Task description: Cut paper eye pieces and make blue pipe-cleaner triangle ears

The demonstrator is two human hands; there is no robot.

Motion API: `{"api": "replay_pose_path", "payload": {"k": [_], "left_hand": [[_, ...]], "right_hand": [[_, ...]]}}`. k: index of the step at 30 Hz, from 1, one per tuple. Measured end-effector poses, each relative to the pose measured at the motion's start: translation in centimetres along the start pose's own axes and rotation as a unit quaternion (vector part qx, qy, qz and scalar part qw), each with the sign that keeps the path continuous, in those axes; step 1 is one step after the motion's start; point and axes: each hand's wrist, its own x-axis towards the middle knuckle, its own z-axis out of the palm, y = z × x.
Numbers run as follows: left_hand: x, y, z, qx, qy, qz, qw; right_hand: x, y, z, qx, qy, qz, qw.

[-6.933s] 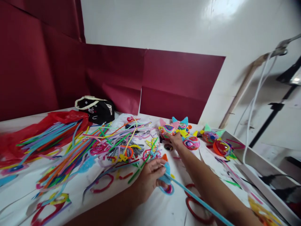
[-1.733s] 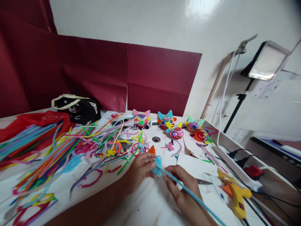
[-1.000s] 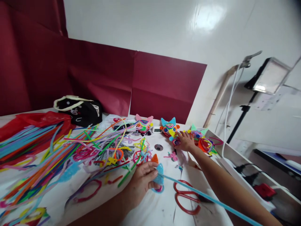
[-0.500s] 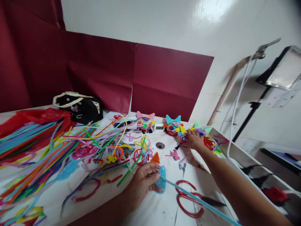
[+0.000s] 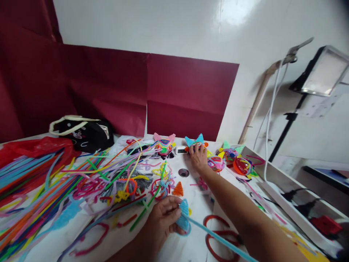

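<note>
My left hand (image 5: 167, 217), fingers closed, pinches a light-blue wound pipe-cleaner piece (image 5: 183, 214) with a pointed top. From it a long light-blue pipe cleaner (image 5: 218, 238) trails to the lower right. At the back of the table my right hand (image 5: 199, 157) has its fingers around the front of a blue-eared cat figure (image 5: 196, 139), hiding most of it. Just right of that hand lies a pink and yellow figure (image 5: 216, 162). Above my left hand, an orange triangular piece (image 5: 178, 189) rests on the table.
Loose pipe cleaners (image 5: 51, 196) cover the left side. A pink-eared figure (image 5: 164, 144), a small white clock (image 5: 180, 150) and a red figure (image 5: 242, 166) stand farther back. Red-handled scissors (image 5: 215, 220) lie under my right arm. A black bag (image 5: 89, 136) and a power strip (image 5: 289, 203) flank the table.
My right hand has moved left from the pink and yellow figure to the blue-eared one. My left hand keeps hold of the light-blue piece. The view has shifted slightly.
</note>
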Motion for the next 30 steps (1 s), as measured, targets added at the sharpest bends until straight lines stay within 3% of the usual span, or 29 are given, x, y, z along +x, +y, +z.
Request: {"api": "replay_pose_path", "payload": {"k": [4, 9, 18, 30], "left_hand": [[0.0, -0.1, -0.1, -0.003, 0.001, 0.0, 1.0], [-0.1, 0.1, 0.0, -0.004, 0.007, -0.016, 1.0], [0.0, 0.2, -0.1, -0.003, 0.007, -0.02, 1.0], [0.0, -0.2, -0.1, -0.011, 0.003, -0.014, 1.0]], "right_hand": [[1.9, -1.4, 1.1, 0.019, 0.016, 0.103, 0.994], [3.9, -1.1, 1.7, 0.037, -0.01, 0.167, 0.985], [4.6, -0.3, 1.8, 0.054, -0.039, 0.186, 0.98], [4.9, 3.4, 2.2, 0.011, -0.039, 0.254, 0.966]]}}
